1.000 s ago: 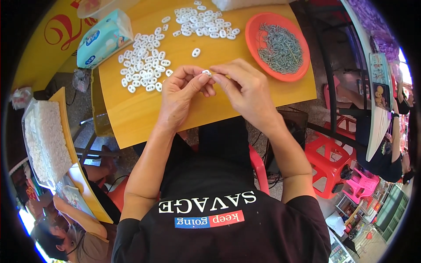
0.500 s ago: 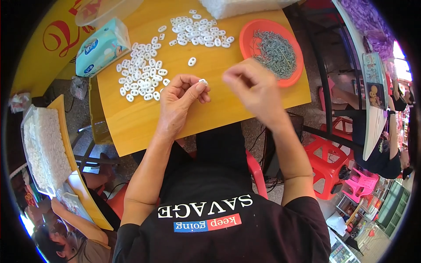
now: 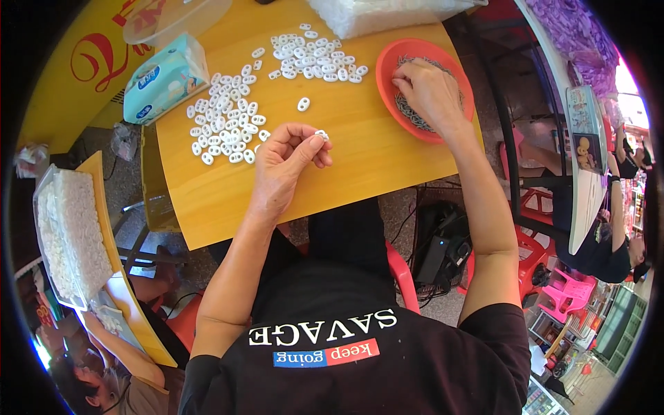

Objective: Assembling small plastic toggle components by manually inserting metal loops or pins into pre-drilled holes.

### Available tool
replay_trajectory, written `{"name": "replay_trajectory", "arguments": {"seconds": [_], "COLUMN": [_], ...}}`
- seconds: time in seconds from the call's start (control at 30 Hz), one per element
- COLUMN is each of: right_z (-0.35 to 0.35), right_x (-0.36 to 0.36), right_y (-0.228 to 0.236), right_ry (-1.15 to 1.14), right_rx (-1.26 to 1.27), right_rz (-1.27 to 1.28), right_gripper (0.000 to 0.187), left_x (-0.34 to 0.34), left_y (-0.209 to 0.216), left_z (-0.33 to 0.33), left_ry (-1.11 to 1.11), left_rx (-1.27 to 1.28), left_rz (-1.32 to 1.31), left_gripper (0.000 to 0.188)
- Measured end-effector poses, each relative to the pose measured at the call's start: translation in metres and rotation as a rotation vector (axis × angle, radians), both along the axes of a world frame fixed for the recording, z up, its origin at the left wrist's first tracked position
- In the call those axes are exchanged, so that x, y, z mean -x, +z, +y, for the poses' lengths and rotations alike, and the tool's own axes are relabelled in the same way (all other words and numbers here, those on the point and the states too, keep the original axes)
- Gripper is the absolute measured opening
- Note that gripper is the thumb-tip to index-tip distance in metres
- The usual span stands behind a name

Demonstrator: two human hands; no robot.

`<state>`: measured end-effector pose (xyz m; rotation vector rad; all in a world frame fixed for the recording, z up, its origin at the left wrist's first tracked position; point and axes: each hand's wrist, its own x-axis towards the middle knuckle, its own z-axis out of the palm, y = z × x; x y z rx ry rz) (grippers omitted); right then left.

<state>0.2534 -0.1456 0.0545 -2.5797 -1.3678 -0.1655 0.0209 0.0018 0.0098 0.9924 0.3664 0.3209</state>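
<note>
My left hand is closed in a pinch above the yellow table. Between its thumb and forefinger sits a small white plastic piece, mostly covered by the fingers. My right hand reaches into a red-orange bowl at the table's right. Its bent fingers dip among grey screws, and whatever they pinch is hidden. Oval white pieces with two holes lie in a left pile and a far pile. A single white piece rests between the piles and my left hand.
A teal tissue pack stands at the table's left edge, beside a clear container. A large bag of white pieces lies at the far edge. Another person works at a side table on the left. Red stools stand to the right.
My right hand has moved right and away from me, from beside my left hand into the bowl of screws. The left hand keeps its pinch on the white piece, nearly still.
</note>
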Motion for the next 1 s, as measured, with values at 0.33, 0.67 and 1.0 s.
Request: {"name": "replay_trajectory", "arguments": {"seconds": [0.33, 0.67, 1.0], "right_z": [-0.001, 0.025, 0.035], "right_x": [0.009, 0.100, 0.123], "right_y": [0.025, -0.005, -0.024], "right_ry": [0.108, 0.024, -0.048], "right_rx": [-0.156, -0.735, -0.930], "right_rz": [0.062, 1.213, 1.571], "right_gripper": [0.012, 0.019, 0.017], "left_x": [-0.001, -0.001, 0.000], "left_y": [-0.001, 0.000, -0.001], "left_z": [0.002, 0.005, 0.004], "left_ry": [0.034, 0.045, 0.051], "left_rx": [0.119, 0.147, 0.119], "left_rz": [-0.048, -0.075, -0.123], "left_gripper": [0.012, 0.014, 0.015]}}
